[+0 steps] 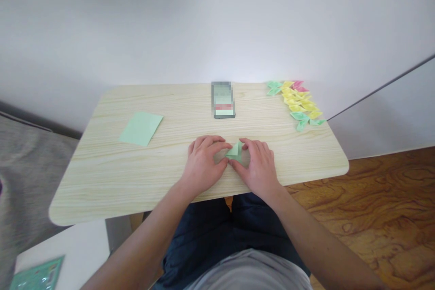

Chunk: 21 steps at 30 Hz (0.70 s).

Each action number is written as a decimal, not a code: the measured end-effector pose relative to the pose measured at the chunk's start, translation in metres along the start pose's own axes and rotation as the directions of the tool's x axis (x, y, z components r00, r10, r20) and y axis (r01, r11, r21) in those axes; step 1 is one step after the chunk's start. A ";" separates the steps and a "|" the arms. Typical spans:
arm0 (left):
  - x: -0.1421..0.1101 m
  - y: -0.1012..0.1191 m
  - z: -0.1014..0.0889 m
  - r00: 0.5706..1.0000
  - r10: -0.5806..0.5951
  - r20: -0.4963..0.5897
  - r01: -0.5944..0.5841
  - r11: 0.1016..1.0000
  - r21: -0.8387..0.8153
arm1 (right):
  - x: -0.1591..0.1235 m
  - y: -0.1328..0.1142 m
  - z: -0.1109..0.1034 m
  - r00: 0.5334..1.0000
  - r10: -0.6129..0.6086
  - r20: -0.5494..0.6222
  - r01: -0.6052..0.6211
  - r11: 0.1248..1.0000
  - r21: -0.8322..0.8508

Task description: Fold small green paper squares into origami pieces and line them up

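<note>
A small folded piece of light green paper (234,150) lies near the table's front edge, between my two hands. My left hand (205,161) pinches its left side, with the thumb at the lower corner and the index finger along the upper edge. On the other side, my right hand (258,161) holds the paper's right part between thumb and index finger. Both thumbs almost meet at the bottom of the fold. One triangular flap stands out on top; the fingertips hide parts of the edges.
A flat green paper sheet (142,128) lies on the wooden table (102,176) at left. A phone (223,99) with a blurred screen is at the back edge. Several folded yellow, green and pink paper pieces (297,99) sit back right. A green packet (39,275) rests on a lower white surface.
</note>
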<state>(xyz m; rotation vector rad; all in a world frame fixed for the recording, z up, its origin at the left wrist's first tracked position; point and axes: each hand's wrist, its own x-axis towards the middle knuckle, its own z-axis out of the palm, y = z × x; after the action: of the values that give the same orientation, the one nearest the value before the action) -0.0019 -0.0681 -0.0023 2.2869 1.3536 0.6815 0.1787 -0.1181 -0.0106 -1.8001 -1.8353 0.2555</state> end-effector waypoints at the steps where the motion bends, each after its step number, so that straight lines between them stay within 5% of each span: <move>1: 0.001 0.001 0.000 1.000 -0.001 0.008 0.001 1.000 -0.017 | 0.000 0.001 0.000 1.000 -0.001 0.000 0.001 1.000 -0.002; 9: 0.008 -0.001 0.001 0.997 -0.020 0.075 0.031 0.989 -0.142 | 0.001 0.006 0.001 1.000 -0.025 0.015 0.025 1.000 0.013; 14: 0.018 -0.004 0.000 0.993 0.041 0.106 -0.014 0.970 -0.244 | 0.008 0.008 -0.005 0.997 -0.029 0.065 0.017 0.983 0.182; 17: 0.028 -0.005 -0.005 0.982 0.103 0.157 -0.045 0.940 -0.338 | 0.022 0.010 -0.010 0.988 0.000 0.154 -0.066 0.905 0.420; 21: 0.049 -0.007 -0.014 0.991 0.047 0.123 0.015 0.885 -0.466 | 0.051 0.011 -0.006 0.966 0.099 0.239 -0.240 0.690 0.683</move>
<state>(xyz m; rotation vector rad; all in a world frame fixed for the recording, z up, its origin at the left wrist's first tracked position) 0.0058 -0.0198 0.0148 1.9169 0.9795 0.7531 0.1936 -0.0688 0.0017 -1.3978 -1.3718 1.0823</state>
